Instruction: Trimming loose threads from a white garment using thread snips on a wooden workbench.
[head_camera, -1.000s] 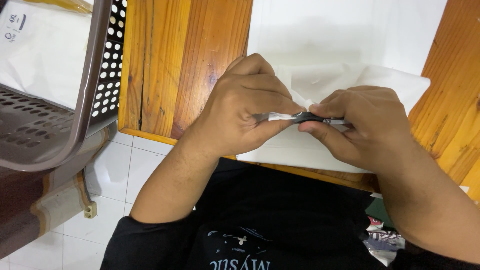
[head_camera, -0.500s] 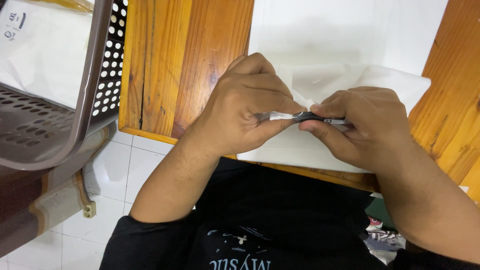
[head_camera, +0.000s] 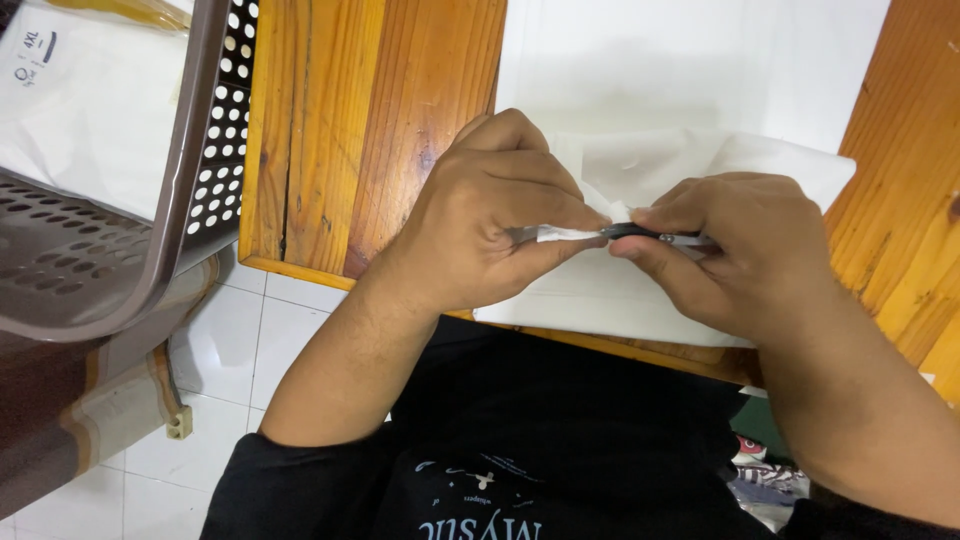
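While both hands meet over the white cloth (head_camera: 640, 290), the left hand (head_camera: 480, 225) pinches a white scrap (head_camera: 570, 233) w/ thumb & forefinger. The right hand (head_camera: 740, 250) is clamped on a slim dark tool (head_camera: 650, 235), long axis horizontal, tip pointing toward the left hand, touching the scrap. Perforated basket (head_camera: 200, 150) sits well beyond the left hand.

Count, head view:
2 hands: left hand (head_camera: 490, 225), right hand (head_camera: 745, 250); 1 dark slim tool (head_camera: 650, 235); 1 white cloth (head_camera: 640, 300); 1 perforated basket (head_camera: 130, 250); 1 wooden table (head_camera: 370, 120).
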